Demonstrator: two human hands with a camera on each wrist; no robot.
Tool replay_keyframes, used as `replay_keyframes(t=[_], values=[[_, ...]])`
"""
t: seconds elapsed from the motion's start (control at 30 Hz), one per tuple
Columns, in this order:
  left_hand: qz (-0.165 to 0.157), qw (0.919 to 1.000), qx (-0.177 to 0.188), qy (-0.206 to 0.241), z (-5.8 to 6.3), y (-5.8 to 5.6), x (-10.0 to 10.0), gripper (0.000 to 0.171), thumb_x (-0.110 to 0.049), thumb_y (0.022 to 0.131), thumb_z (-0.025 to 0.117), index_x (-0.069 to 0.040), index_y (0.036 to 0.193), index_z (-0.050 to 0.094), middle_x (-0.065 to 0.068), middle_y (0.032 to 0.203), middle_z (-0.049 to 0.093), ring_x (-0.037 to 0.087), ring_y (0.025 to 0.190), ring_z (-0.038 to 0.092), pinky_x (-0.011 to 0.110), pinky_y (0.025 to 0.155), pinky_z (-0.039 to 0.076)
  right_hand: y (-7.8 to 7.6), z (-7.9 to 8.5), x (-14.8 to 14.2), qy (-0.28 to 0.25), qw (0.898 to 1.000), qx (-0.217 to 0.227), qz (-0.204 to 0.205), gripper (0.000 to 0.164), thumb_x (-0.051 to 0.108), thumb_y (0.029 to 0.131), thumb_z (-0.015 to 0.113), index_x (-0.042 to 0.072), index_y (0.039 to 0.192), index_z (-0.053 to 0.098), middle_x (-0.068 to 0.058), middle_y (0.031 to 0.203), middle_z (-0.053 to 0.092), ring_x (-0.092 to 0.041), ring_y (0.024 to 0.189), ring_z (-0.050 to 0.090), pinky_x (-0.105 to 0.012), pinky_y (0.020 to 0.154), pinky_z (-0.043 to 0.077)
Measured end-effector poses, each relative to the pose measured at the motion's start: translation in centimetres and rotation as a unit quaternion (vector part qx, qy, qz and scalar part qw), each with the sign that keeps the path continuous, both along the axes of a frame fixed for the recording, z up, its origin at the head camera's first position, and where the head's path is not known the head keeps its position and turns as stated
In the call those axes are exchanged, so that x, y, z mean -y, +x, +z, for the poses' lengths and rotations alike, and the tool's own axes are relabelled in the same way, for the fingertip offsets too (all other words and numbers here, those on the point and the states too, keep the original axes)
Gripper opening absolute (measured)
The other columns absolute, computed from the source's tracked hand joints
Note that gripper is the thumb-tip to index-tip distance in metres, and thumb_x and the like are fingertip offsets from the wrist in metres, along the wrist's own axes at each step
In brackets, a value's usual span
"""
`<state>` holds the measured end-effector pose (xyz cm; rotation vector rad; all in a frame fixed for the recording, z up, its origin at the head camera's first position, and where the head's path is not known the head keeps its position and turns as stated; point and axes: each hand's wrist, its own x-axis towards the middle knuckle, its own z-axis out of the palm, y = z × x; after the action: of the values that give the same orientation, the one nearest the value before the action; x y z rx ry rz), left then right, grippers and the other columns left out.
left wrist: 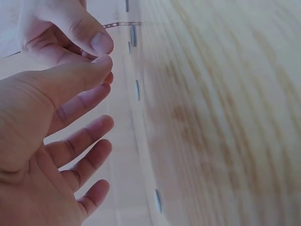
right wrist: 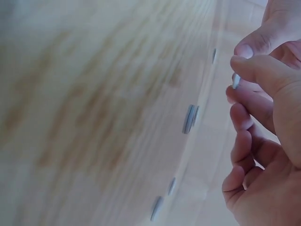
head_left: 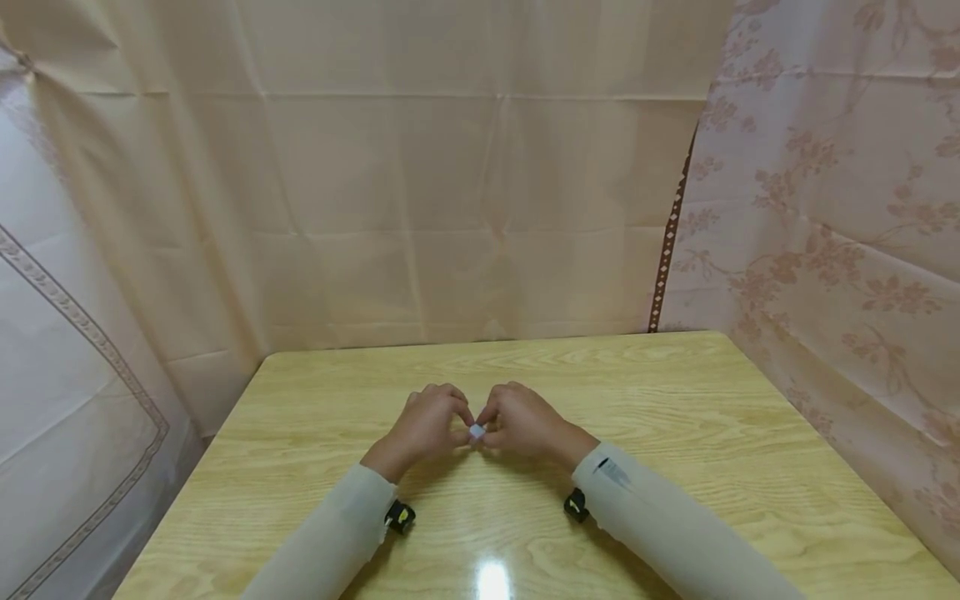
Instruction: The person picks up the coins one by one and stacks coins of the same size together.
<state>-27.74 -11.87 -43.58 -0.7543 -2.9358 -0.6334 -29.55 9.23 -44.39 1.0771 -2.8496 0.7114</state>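
A small pale, whitish square piece (head_left: 477, 431) is held between the fingertips of both hands, a little above the wooden table (head_left: 660, 392). From the left, my left hand (head_left: 431, 421) pinches it with thumb and forefinger. My right hand (head_left: 525, 421) pinches it from the opposite side, so the fingertips of the two hands meet. In the right wrist view only a thin white edge of the piece (right wrist: 236, 80) shows below the right thumb. The left wrist view hides it behind the thumbs. The other fingers of the left hand (left wrist: 56, 117) are spread and loosely bent.
Several thin grey-blue slivers (right wrist: 189, 119) appear along the table surface in the wrist views; what they are I cannot tell. A beige curtain (head_left: 450, 208) hangs behind the table, with a floral curtain (head_left: 840, 250) at the right. Small black devices (head_left: 401, 517) sit at both wrists.
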Motion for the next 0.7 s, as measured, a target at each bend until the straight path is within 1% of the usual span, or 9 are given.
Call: replay_keyframes(t=[0.17, 0.27, 0.47, 0.6, 0.7], values=[[0.001, 0.9999, 0.0, 0.01, 0.1, 0.3, 0.1, 0.014, -0.037, 0.087, 0.085, -0.025, 0.092, 0.081, 0.001, 0.13, 0.067, 0.029, 0.122, 0.055, 0.055, 0.099, 0.04, 0.4, 0.2, -0.3, -0.009, 1.0, -0.003, -0.01, 0.023, 0.044, 0.085, 0.084, 0.026, 0.1, 0.084, 0.005, 0.095, 0.069, -0.015, 0.091, 0.057, -0.029, 0.077, 0.047], [-0.002, 0.9998, 0.005, 0.017, 0.3, 0.6, 0.1, 0.014, -0.038, 0.087, 0.084, -0.025, 0.094, 0.081, 0.002, 0.132, 0.066, 0.029, 0.124, 0.054, 0.055, 0.101, 0.038, 0.8, 0.4, -0.6, -0.019, 1.0, -0.003, -0.01, 0.021, 0.042, 0.086, 0.084, 0.026, 0.099, 0.084, 0.004, 0.096, 0.068, -0.017, 0.094, 0.058, -0.03, 0.078, 0.047], [-0.016, 0.9995, 0.008, 0.026, 0.4, 1.1, 0.3, 0.013, -0.036, 0.088, 0.083, -0.026, 0.096, 0.08, 0.003, 0.134, 0.065, 0.029, 0.127, 0.053, 0.057, 0.104, 0.037, 1.6, 0.6, -1.1, -0.036, 0.999, -0.017, 0.004, 0.018, 0.037, 0.087, 0.085, 0.023, 0.099, 0.084, 0.004, 0.097, 0.068, -0.021, 0.095, 0.059, -0.031, 0.081, 0.049], [-0.022, 0.9992, 0.013, 0.031, 0.4, 1.5, 0.4, 0.012, -0.035, 0.089, 0.082, -0.026, 0.098, 0.08, 0.003, 0.136, 0.065, 0.029, 0.128, 0.052, 0.059, 0.107, 0.036, 1.9, 0.6, -1.3, -0.037, 0.999, -0.024, 0.011, 0.018, 0.035, 0.086, 0.085, 0.023, 0.099, 0.084, 0.006, 0.096, 0.068, -0.022, 0.093, 0.059, -0.029, 0.079, 0.047], [-0.028, 0.9991, 0.011, 0.029, 0.3, 1.8, 0.4, 0.012, -0.035, 0.089, 0.082, -0.027, 0.098, 0.08, 0.002, 0.135, 0.065, 0.029, 0.127, 0.052, 0.059, 0.106, 0.037, 2.0, 0.5, -1.5, -0.035, 0.999, -0.028, 0.017, 0.018, 0.035, 0.087, 0.085, 0.023, 0.1, 0.084, 0.007, 0.095, 0.067, -0.02, 0.091, 0.057, -0.027, 0.076, 0.046]])
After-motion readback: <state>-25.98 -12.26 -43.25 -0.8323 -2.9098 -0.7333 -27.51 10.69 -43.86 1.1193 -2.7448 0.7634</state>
